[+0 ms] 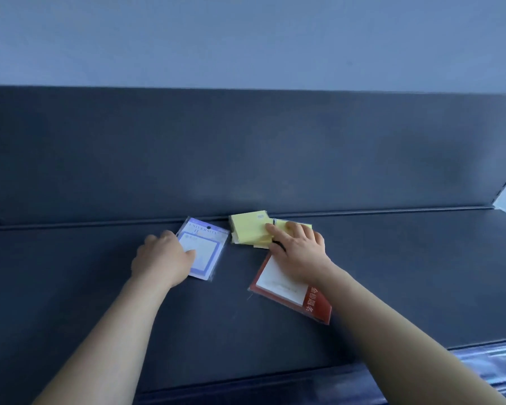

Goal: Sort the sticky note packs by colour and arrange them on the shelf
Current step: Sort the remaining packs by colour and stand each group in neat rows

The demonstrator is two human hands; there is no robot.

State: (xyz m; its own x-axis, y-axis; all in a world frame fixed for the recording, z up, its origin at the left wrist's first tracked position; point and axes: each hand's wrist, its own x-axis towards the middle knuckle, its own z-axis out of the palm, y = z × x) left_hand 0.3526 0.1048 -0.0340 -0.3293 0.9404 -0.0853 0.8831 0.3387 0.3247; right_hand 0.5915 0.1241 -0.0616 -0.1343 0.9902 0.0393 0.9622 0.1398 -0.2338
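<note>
A wide, dark grey matte shelf board (392, 273) runs across the view, meeting an upright dark back panel (246, 147) along a thin raised seam; above the panel stands a plain pale blue wall (246, 39). At the far right edge a perforated upright and a patch of patterned paper show. The left hand (161, 258) lies flat, fingers spread loosely, on a blue-and-white sticky note pack in clear wrapping (205, 249), gripping nothing. The right hand (298, 252) presses open-fingered on a loose pile of pale yellow sticky note pads (247, 229) against the back seam, while its wrist covers a red-bordered white pack (287, 290) nearer the front edge.
</note>
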